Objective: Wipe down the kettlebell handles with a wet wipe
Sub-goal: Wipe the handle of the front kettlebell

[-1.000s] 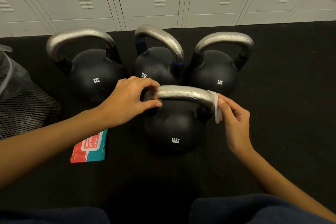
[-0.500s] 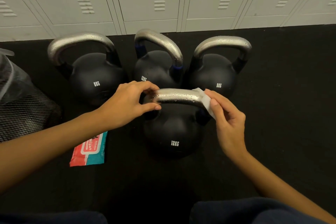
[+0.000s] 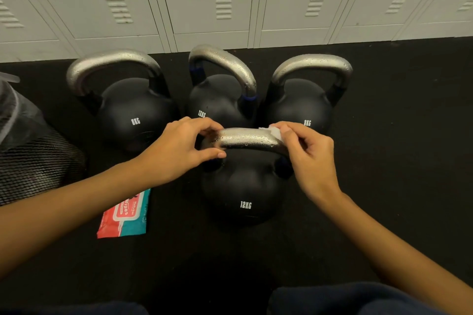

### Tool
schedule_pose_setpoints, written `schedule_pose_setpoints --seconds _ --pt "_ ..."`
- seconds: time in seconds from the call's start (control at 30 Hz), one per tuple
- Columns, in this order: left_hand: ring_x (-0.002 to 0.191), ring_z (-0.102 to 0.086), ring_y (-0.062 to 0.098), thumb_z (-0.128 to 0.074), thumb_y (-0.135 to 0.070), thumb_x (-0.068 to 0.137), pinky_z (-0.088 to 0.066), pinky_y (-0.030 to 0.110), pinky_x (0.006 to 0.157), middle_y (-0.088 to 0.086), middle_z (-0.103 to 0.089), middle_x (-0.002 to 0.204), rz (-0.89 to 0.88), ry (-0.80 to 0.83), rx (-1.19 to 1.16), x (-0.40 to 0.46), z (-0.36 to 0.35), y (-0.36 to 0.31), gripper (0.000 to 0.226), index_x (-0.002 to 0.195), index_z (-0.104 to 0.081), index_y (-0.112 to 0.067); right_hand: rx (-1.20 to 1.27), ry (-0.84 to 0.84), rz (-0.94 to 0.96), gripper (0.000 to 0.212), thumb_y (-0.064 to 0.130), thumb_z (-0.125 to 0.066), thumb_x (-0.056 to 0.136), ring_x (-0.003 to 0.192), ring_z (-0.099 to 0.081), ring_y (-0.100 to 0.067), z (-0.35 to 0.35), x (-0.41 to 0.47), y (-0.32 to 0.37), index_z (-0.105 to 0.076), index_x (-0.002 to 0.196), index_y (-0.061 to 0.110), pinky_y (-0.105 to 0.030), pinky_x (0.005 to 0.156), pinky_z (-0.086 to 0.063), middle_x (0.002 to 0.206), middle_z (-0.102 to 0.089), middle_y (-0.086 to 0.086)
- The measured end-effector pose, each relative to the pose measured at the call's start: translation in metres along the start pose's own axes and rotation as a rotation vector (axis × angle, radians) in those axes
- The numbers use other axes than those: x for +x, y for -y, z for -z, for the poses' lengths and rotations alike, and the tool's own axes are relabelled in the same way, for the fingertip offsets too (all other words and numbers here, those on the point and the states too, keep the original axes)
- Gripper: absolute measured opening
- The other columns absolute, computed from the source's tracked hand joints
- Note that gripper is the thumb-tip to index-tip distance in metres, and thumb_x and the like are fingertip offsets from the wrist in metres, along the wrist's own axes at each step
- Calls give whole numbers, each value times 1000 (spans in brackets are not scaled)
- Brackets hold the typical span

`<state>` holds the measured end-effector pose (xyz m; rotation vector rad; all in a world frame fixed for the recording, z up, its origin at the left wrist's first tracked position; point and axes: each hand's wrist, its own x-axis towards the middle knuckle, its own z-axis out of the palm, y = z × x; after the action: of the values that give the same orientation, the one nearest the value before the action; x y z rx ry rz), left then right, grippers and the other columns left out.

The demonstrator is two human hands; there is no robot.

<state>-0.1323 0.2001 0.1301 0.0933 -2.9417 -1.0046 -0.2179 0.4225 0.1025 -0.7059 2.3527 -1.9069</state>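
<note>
A black 12KG kettlebell (image 3: 244,186) stands nearest me on the dark floor. Its silver handle (image 3: 248,138) is beaded with droplets. My left hand (image 3: 179,148) grips the handle's left end, thumb below and fingers over the top. At the handle's right end, my right hand (image 3: 311,155) pinches a white wet wipe (image 3: 273,133) against the top of the metal. Behind stand three more black kettlebells: one at the left (image 3: 128,112), one in the middle (image 3: 217,100), one at the right (image 3: 304,105), all with wet silver handles.
A red and teal pack of wipes (image 3: 125,215) lies flat on the floor left of the near kettlebell. A black mesh bin lined with clear plastic (image 3: 28,156) stands at the far left. White lockers (image 3: 230,0) run along the back. My dark trouser legs (image 3: 345,299) fill the bottom edge.
My right hand has carried the wipe from the handle's right side leg up onto the top of its right end. My left hand keeps its grip on the left end.
</note>
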Motion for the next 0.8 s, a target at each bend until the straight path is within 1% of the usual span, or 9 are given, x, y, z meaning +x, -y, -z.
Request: schedule_pose_setpoints --seconds 0.1,0.17,0.3,0.4,0.5,0.57,0.63,0.7,0.8 --pt "103 -53 4 -74 -36 77 -45 24 90 -17 -55 102 -5 5 6 0 1 -1 46 119 -59 -30 -17 -18 66 20 7 -55 97 99 -66 -1 1 -7 -5 -73 105 13 -16 86 -48 102 -72 9" --pt "103 -53 4 -74 -36 77 -44 23 90 -22 -52 99 -14 4 7 -1 1 -2 45 119 -59 -29 26 -35 34 20 8 -55 98 102 -66 -5 6 -11 -12 -72 108 13 -21 88 -49 104 -73 7" --pt "103 -53 4 -74 -36 77 -44 20 87 -21 -53 100 -19 4 -1 0 1 -1 45 119 -59 -30 61 0 -75 23 14 -49 101 94 -65 -2 11 -8 -15 -71 104 21 -15 79 -46 95 -72 14" --pt "102 -53 3 -74 -36 77 -41 16 82 -22 -52 98 -17 3 -9 0 0 0 45 118 -59 -31 57 16 -69 23 16 -49 102 92 -65 -3 7 -4 -12 -71 101 24 -17 79 -47 94 -72 12" --pt "102 -53 2 -75 -35 76 -41 14 80 -24 -52 97 -14 -8 -18 0 0 0 45 118 -60 -30 67 3 -22 21 14 -52 100 100 -65 -5 3 -9 -10 -71 107 20 -21 85 -49 100 -73 10" --pt "102 -53 1 -75 -35 76 -41 13 83 -24 -52 97 -11 -9 -24 0 0 0 45 118 -60 -29 36 -16 53 21 10 -55 99 108 -64 -10 5 -15 -13 -69 114 12 -27 92 -50 110 -71 5" --pt "101 -53 0 -75 -34 76 -40 12 82 -24 -52 97 -8 -9 -29 0 0 0 45 118 -60 -29 -11 -31 136 24 9 -57 96 115 -62 -11 10 -20 -18 -67 118 9 -31 99 -49 117 -69 1" --pt "101 -52 -2 -75 -34 76 -40 12 80 -25 -52 97 -11 -6 -33 0 0 0 44 117 -60 -29 -35 -43 178 28 10 -60 93 119 -60 -12 14 -26 -24 -65 121 7 -32 102 -47 121 -66 -1" --pt "101 -52 -3 -75 -34 76 -39 11 80 -25 -52 97 -12 -5 -40 0 0 -1 44 116 -60 -29 -16 -61 157 33 12 -64 88 120 -60 -10 22 -33 -34 -62 121 8 -30 103 -48 124 -64 1"
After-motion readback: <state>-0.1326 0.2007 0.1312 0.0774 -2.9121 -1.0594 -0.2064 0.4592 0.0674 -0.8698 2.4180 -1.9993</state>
